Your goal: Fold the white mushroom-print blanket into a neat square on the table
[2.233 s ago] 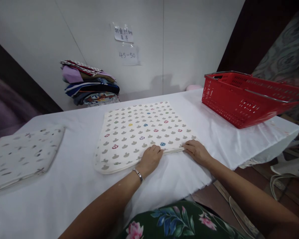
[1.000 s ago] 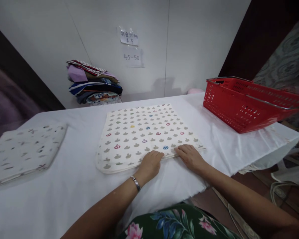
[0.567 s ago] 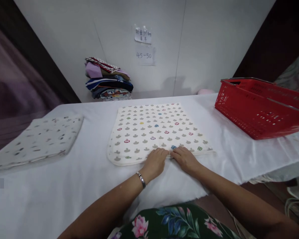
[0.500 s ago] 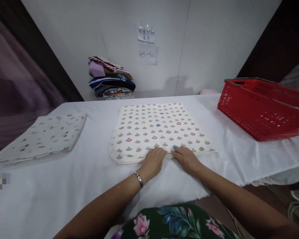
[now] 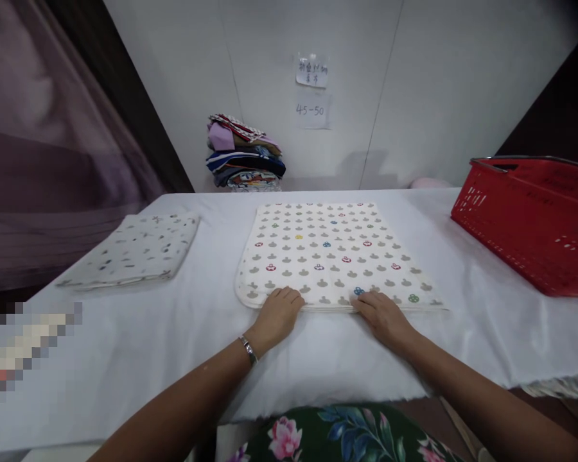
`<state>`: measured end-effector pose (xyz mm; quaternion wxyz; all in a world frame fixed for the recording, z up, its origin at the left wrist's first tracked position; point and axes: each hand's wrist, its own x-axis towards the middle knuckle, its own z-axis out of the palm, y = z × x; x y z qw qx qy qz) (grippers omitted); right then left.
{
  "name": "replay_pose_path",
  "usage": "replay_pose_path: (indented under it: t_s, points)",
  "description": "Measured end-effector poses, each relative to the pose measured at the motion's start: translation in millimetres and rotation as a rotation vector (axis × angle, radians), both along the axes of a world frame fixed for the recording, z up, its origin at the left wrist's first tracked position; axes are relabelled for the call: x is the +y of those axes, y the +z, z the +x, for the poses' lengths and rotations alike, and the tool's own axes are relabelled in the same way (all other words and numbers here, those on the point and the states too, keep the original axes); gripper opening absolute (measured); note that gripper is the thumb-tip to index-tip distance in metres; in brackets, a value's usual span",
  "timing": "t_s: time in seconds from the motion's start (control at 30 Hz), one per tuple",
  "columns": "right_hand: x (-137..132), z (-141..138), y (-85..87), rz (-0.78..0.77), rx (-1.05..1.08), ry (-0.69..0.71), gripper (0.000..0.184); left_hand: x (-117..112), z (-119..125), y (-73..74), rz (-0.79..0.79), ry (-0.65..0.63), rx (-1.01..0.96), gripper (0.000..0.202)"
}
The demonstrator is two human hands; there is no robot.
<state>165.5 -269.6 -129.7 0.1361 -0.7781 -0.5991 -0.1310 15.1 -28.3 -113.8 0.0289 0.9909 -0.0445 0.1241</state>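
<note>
A folded white cloth (image 5: 318, 256) with rows of grey-beige mushroom-like shapes and a few coloured ones lies flat in front of me. Its near left corner is rounded. My left hand (image 5: 280, 314), with a silver bracelet at the wrist, is closed on the near edge, left of the middle. Farther right along that edge, my right hand (image 5: 381, 317) is closed on it too. The fingers of both hands rest bent on top of the cloth; the thumbs are hidden. Layers show along the edge between the hands.
Another folded cloth (image 5: 139, 247) with small dark prints lies at the left. A red plastic basket (image 5: 525, 224) stands at the right. Behind the white-covered table (image 5: 173, 359), a stack of folded fabrics (image 5: 245, 157) is by the wall. Paper notes (image 5: 313, 109) hang above.
My left hand has slid left along the cloth's near edge, widening the gap between my hands. My right hand is still near the same spot on the cloth. The view has shifted left.
</note>
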Motion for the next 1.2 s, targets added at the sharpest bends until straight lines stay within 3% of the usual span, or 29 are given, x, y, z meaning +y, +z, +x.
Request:
replay_pose_path:
  t_s: [0.27,0.43,0.57,0.67,0.83,1.0,1.2]
  points:
    - [9,-11,5.5,-0.021,-0.023,-0.028,0.03,2,-2,5.0,-0.04,0.016,0.066,0.024]
    - [49,-32,7.8,-0.011,-0.079,0.066,0.032,0,-4,1.3,-0.044,0.027,0.028,0.017]
    - [87,-49,2.9,-0.024,-0.097,0.104,0.021,-2,-7,0.9,-0.082,0.052,0.029,0.017]
    - [101,-54,-2.7,-0.023,-0.069,0.106,0.016,0,-11,1.0,-0.105,0.071,0.02,0.019]
    - [99,-51,-8.3,-0.026,-0.059,0.121,0.02,28,-28,0.1,-0.063,0.117,-0.017,0.018]
    - [98,-51,-7.9,-0.058,-0.057,0.123,0.024,63,-51,3.0,-0.119,0.229,-0.053,0.026]
    - [99,-50,-1.3,-0.124,-0.057,0.122,0.026,73,-62,8.7,-0.236,0.373,-0.135,0.044]
